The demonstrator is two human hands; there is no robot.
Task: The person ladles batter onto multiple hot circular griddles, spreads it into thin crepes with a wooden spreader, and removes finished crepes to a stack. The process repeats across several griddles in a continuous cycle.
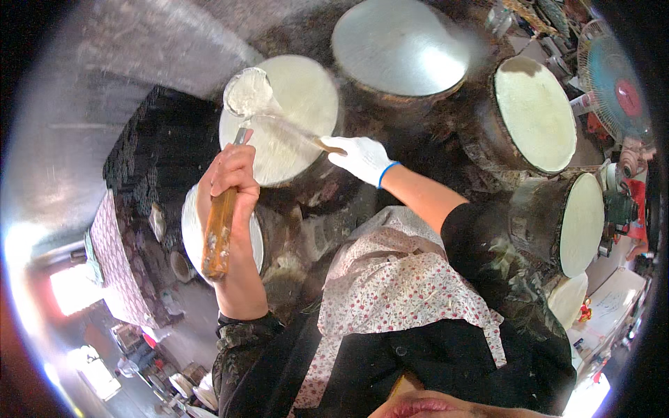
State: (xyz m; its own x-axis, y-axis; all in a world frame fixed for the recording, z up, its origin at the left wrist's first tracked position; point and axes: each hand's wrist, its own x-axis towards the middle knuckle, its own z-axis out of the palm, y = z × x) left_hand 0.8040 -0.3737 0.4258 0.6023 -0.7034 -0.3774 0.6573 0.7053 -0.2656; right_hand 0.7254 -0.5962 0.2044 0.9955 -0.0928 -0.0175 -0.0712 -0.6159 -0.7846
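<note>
Gripping a wooden-handled ladle point(241, 135), the bare left hand point(233, 171) is closed round it, and its bowl, loaded with a pale, batter-like mix point(249, 93), hangs over the left side of a round, pale-coated griddle point(296, 153). The white-gloved right hand point(361, 159) is closed on the wooden end of a slender tool point(323, 145) reaching over the same griddle (its far end is blurred, so whether it touches the surface cannot be told). Coating covers this griddle nearly to its edge, so the spreading there looks well along, though perhaps unfinished. Two others, the right-hand griddle point(536, 115) and the nearer right griddle point(582, 223), already carry pale layers, the former with a dark patch at its far edge. By contrast, the far grey disc point(394, 49) shows smooth metal, apparently left uncoated; plate or lid, I cannot tell.
</note>
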